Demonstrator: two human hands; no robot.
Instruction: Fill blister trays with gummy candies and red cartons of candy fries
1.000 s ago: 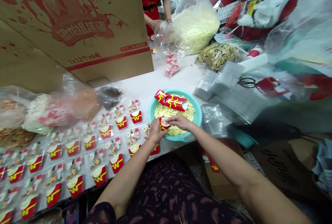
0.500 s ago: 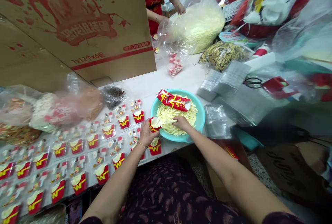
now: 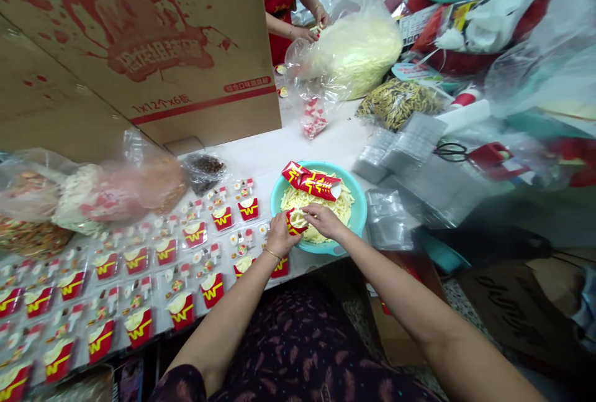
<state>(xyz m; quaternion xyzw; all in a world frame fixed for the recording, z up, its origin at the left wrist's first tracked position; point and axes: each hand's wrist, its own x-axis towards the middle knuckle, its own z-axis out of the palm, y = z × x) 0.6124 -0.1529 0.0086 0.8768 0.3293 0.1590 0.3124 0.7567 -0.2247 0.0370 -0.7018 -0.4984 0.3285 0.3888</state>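
Observation:
Over the near left rim of a turquoise basin point(image 3: 359, 203), my left hand point(image 3: 282, 237) grips a small red fry box point(image 3: 295, 222) with a yellow W-like mark. My right hand point(image 3: 322, 220) is closed at the box's mouth, its fingertips on pale fry-shaped pieces that show there. More of these pale fry pieces point(image 3: 343, 210) fill the basin. A nested stack of red fry boxes point(image 3: 316, 184) lies across the heap at the far side. Left of my hands, filled fry boxes point(image 3: 222, 218) sit in rows with tiny toy-like food pieces beside them.
Large cardboard cartons point(image 3: 205, 35) stand at the back left, with bags of small pieces point(image 3: 116, 194) in front. Across the table another person's hands point(image 3: 313, 26) work by a big bag of pale pieces point(image 3: 361, 48). Clear plastic packs point(image 3: 390, 219) and scissors point(image 3: 451, 152) lie to the right.
My right hand has risen from the heap to the fry box's mouth. My left hand has shifted right with the box, over the basin, and pale pieces now show in the opening.

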